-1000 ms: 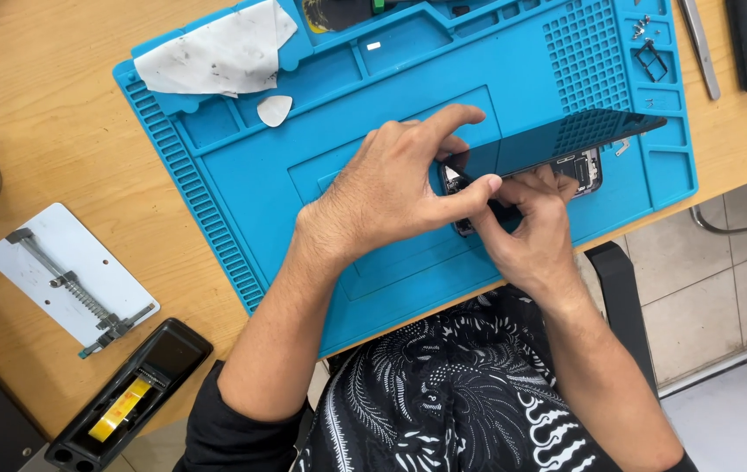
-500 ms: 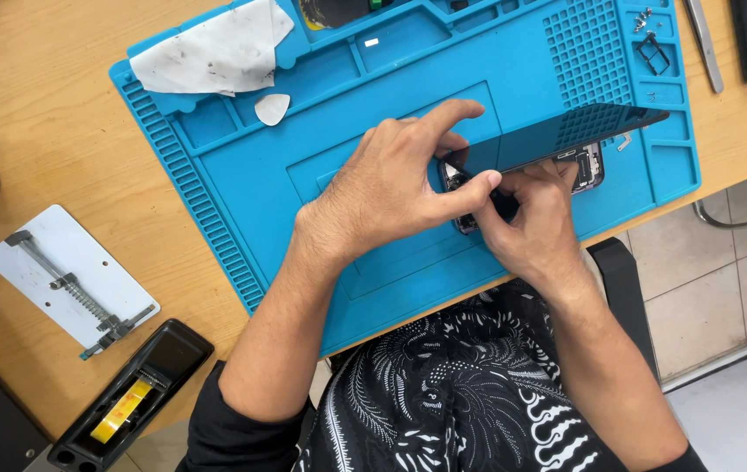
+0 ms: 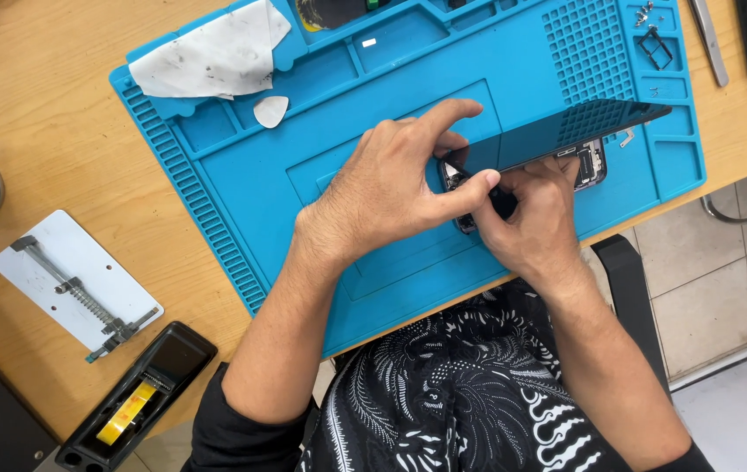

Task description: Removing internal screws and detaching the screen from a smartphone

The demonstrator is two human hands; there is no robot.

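Hands: left hand (image 3: pixel 391 188) fingers pinch the screen (image 3: pixel 566 131) at its left edge; right hand (image 3: pixel 526 214) fingers pinch beneath it. Thin, stiff, fragile; grip edges only.

Setup's pretty basic: a light wooden desk (image 3: pixel 33 114) with visible grain, evenly lit, no harsh shadows. Off to the right there's pale grey tiled floor (image 3: pixel 723 288) with darker grout lines, plus a black chair armrest (image 3: pixel 631 288) poking out beside it.
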